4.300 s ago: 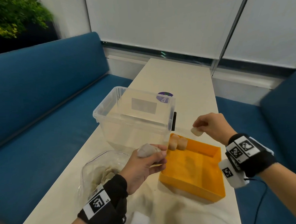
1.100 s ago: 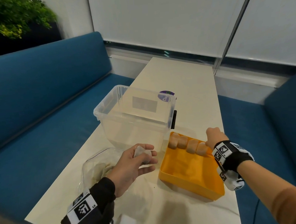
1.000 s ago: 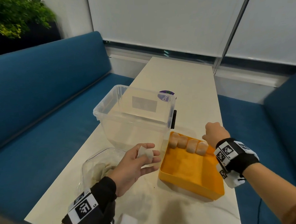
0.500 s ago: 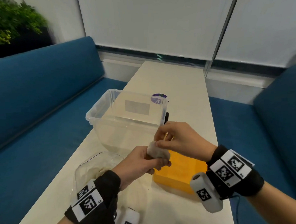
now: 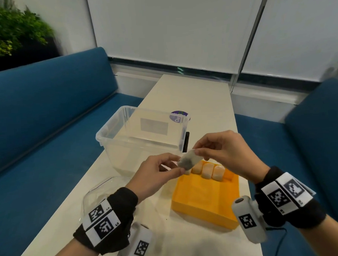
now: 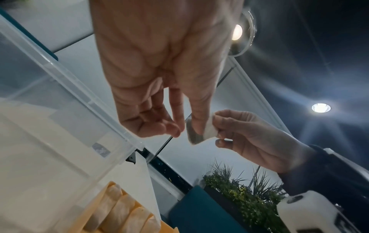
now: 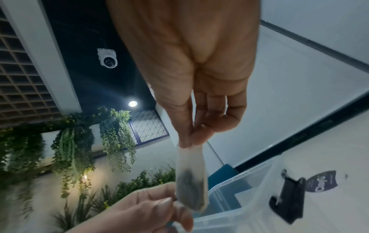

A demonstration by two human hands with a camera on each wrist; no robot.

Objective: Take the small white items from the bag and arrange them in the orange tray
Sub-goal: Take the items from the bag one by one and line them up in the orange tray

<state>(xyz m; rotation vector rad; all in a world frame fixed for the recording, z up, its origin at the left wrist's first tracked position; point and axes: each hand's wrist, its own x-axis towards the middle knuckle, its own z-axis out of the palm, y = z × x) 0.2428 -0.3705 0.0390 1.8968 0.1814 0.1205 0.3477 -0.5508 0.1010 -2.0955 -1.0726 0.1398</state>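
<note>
- The left hand (image 5: 155, 175) and the right hand (image 5: 222, 154) both pinch one small white packet (image 5: 188, 160), one at each end, up in the air.
- The orange tray (image 5: 205, 204) sits below, near the counter's right edge, with a row of white packets (image 5: 208, 170) along its far wall.
- The clear bag (image 5: 93, 196) lies near the left edge.
- I think this is a hand-over; next the right hand should lay the packet beside the row.

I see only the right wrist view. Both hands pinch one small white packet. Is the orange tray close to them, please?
Observer: Yes. The orange tray sits on the table, just beneath the packet.
Operator: Are there already items in it?
Observer: Four white items lie side by side along its far wall.
Operator: And where is the bag?
Observer: The clear bag lies on the table left of the tray, beside the left wrist.
</note>
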